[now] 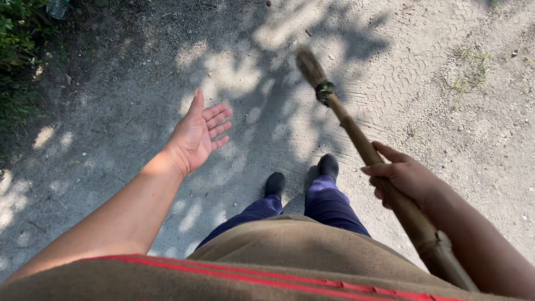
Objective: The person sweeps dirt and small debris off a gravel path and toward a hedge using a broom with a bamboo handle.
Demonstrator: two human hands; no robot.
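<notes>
My right hand (pixel 402 177) grips a long bamboo broom handle (pixel 359 139) at the lower right. The handle runs up and left to a green binding and a blurred straw brush head (pixel 310 66) held above the dirt path. My left hand (pixel 198 132) is raised at centre left, palm up, fingers spread, holding nothing. Below, my two dark shoes (pixel 304 175) and blue trousers stand on the ground.
The sandy dirt path (pixel 423 67) is dappled with leaf shadows. Green bushes (pixel 16 50) line the far left edge, with a clear plastic bottle (pixel 57 8) at the top left. Sparse weeds (pixel 468 78) grow at the upper right.
</notes>
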